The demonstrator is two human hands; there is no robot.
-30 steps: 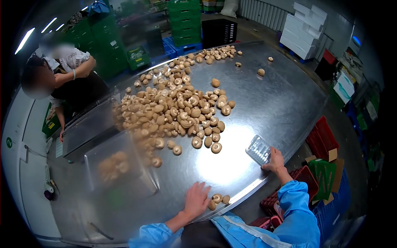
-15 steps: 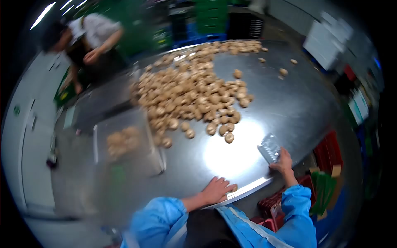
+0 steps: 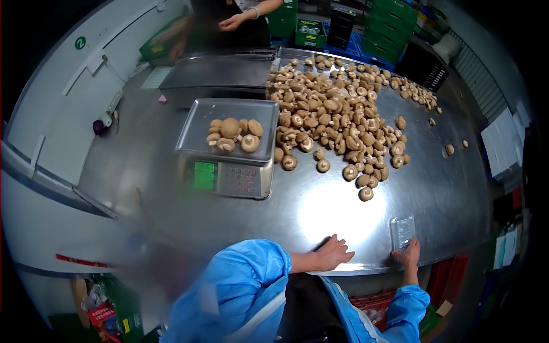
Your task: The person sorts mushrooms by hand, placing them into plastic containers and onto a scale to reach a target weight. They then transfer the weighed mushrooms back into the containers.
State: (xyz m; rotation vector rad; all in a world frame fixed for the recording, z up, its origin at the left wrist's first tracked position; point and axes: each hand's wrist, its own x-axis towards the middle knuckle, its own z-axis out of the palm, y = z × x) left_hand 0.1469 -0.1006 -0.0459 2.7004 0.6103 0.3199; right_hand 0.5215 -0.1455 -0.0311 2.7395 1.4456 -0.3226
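Note:
My left hand (image 3: 333,254) rests at the near edge of the steel table (image 3: 297,228), its fingers apart and no object visible in them. Farther right, my right hand (image 3: 409,255) grips the near end of a clear plastic tray (image 3: 402,230), which lies flat on the tabletop. No contents show in the tray. A large heap of brown mushrooms (image 3: 337,114) spreads beyond both hands. To the left of the heap, a weighing scale (image 3: 243,180) carries several mushrooms (image 3: 230,128) on its metal pan (image 3: 191,134); its green display is lit but unreadable.
Across the table a co-worker's hand (image 3: 231,23) is visible near a dark metal surface (image 3: 217,71). Green crates (image 3: 389,31) are stacked behind. A few stray mushrooms (image 3: 450,150) lie at the right. Red crates (image 3: 449,280) stand below the near right edge.
The view has swung left, so the table's contents appear farther right and the scale is sharper. My right hand still holds the tray; my left hand stays at the near edge.

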